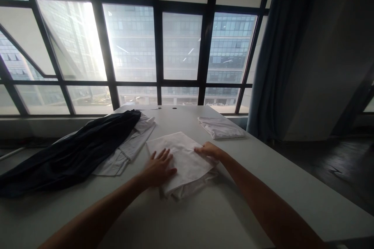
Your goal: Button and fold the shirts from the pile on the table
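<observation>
A folded white garment (182, 159) lies on the white table in front of me, its loose lower layers showing at the near edge. My left hand (159, 168) rests flat on its left part, fingers spread. At the garment's right edge is my right hand (209, 151), with the thumb on top and the other fingers mostly hidden at the side; it appears to pinch the cloth there.
To the left, a dark garment (78, 151) drapes over white clothes (117, 160) and past the table's edge. Another folded white garment (221, 127) lies back right on the table (280, 186). Windows (182, 46) stand behind, with a blue curtain (271, 70) at right.
</observation>
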Demonstrator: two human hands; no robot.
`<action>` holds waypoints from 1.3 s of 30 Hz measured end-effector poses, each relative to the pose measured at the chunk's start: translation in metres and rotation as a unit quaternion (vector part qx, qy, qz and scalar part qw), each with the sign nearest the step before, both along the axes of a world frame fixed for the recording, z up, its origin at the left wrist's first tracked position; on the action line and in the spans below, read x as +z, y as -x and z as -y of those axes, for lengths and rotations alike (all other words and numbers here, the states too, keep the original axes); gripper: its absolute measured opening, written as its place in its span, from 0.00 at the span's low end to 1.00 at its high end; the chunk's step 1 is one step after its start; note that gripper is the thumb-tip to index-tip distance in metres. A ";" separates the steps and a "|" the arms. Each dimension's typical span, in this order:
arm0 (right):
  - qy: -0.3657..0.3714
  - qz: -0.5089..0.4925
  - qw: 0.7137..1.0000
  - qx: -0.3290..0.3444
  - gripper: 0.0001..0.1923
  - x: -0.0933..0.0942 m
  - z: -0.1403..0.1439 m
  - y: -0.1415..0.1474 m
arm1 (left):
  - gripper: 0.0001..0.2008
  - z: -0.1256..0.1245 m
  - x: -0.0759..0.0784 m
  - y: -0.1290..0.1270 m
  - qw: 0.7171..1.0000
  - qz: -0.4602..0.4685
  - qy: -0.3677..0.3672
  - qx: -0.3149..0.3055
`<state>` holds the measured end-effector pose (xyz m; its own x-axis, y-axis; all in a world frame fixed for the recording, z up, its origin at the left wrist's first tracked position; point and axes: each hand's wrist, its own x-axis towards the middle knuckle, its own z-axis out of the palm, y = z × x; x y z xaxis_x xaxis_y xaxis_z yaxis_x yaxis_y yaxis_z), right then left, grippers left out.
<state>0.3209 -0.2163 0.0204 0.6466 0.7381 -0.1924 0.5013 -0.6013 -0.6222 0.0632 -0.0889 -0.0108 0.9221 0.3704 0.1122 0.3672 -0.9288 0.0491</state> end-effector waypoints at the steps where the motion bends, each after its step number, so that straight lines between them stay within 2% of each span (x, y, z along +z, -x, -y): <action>1: -0.012 -0.026 1.000 -0.001 0.21 0.001 0.001 0.000 | 0.34 0.009 -0.002 0.000 0.999 0.002 0.014 -0.045; 3: -0.027 -0.075 0.997 0.004 0.20 0.004 0.003 -0.002 | 0.36 0.020 -0.005 0.001 0.996 0.005 0.043 -0.084; 8: 0.000 -0.125 0.992 -0.008 0.24 0.014 0.008 -0.008 | 0.37 0.022 0.001 0.005 0.993 0.003 0.076 -0.095; 12: 0.038 -0.123 0.991 0.035 0.21 0.014 0.014 -0.010 | 0.33 0.033 0.010 0.012 0.975 -0.001 0.100 -0.198; 16: -0.006 -0.172 0.980 0.099 0.16 0.010 0.018 -0.011 | 0.29 0.052 0.017 0.017 0.947 0.001 0.134 -0.293; 18: -0.014 -0.118 0.987 0.110 0.15 0.014 0.015 -0.015 | 0.27 0.056 0.018 0.016 0.936 -0.001 0.145 -0.320; 20: -0.003 0.002 0.996 0.089 0.17 0.025 0.007 -0.022 | 0.26 0.052 0.015 0.012 0.942 0.015 0.141 -0.305; 23: -0.006 0.132 0.990 0.050 0.22 0.052 -0.014 -0.040 | 0.27 0.028 0.007 0.001 0.970 0.053 0.109 -0.210; 29: -0.073 0.186 0.980 0.006 0.19 0.114 -0.065 -0.085 | 0.25 -0.044 0.000 -0.033 0.996 0.048 0.053 -0.047; 32: -0.128 0.217 0.968 -0.006 0.18 0.138 -0.089 -0.107 | 0.21 -0.065 -0.005 -0.043 0.996 0.072 0.051 -0.018; 35: -0.165 0.223 0.961 -0.006 0.18 0.160 -0.106 -0.135 | 0.19 -0.070 -0.013 -0.047 0.992 0.111 0.050 -0.018; 39: -0.204 0.197 0.958 -0.039 0.22 0.183 -0.104 -0.196 | 0.19 -0.068 -0.018 -0.047 0.990 0.127 0.057 -0.010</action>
<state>0.5166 -0.1125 0.2031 0.6655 0.6469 0.3723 0.7095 -0.3936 -0.5845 0.1105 -0.0205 -0.0284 0.8768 0.3760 0.2998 0.3110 -0.9189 0.2428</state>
